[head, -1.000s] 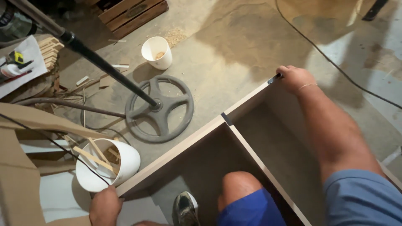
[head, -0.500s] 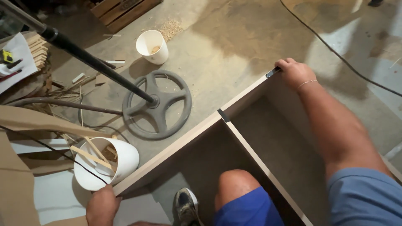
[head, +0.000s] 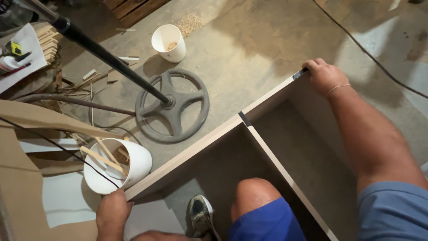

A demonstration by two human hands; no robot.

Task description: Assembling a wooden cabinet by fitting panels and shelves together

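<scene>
Right hand [head: 324,76] fingers grasping far corner of flat laminate cabinet frame [head: 196,149]; left hand [head: 113,214] fingers clenched on its near-left end. Frame on rough concrete floor [head: 267,40], white plastic bucket [head: 118,165] just beside.

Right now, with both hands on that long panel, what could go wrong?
The left hand grips the panel end right beside the white bucket of wood strips; a shift could tip it. The right hand holds only the far corner, so it may slip. The knee sits inside the frame.
</scene>
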